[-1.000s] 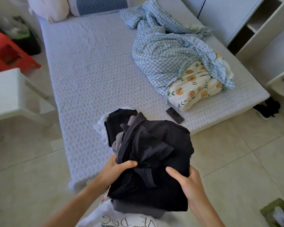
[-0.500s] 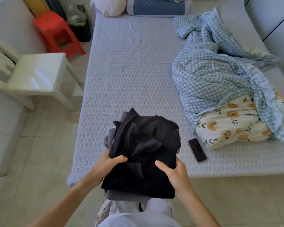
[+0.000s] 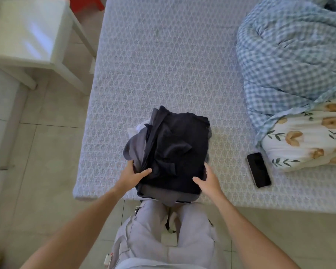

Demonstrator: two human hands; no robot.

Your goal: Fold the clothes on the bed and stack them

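- Head view showed a stack of dark folded clothes (image 3: 175, 152) resting at the near edge of the bed (image 3: 163, 65), its front end overhanging the edge just above the person's knees.
- The stack's long axis ran straight away from the person, toward the far side of the mattress, so any push or lift would act along that line.
- The left hand (image 3: 133, 175) gripped the near left corner, thumb lying across the top garment and fingers tucked round the side layers, where grey and white pieces bulged out unevenly.
- The right hand (image 3: 208, 181) clasped the near right corner, thumb on top and fingers curled down the side edge.
- Both hands were equally near, set opposite each other across the short width, so the stack lay directly ahead between them.
- My judgement: the pile looked ready to be set down or squared, and the loose left side seemed the likelier to slip.
- A phone (image 3: 258, 169) lay well apart to the right, beside a flowered pillow (image 3: 308, 136) and a checked quilt (image 3: 291, 51).
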